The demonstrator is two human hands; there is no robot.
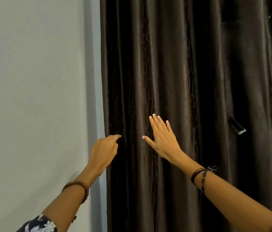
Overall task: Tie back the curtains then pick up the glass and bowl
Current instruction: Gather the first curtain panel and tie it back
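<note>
A dark brown satin curtain hangs in vertical folds and fills the middle and right of the view. My left hand is at the curtain's left edge, its fingers curled into the fabric there. My right hand lies flat against the folds just to the right, fingers straight and spread, holding nothing. A dark strip with a pale end, possibly a tie-back, sticks out from the curtain to the right of my right hand. No glass or bowl is in view.
A plain grey wall takes up the left side, with a pale blue-grey frame strip running down beside the curtain's edge.
</note>
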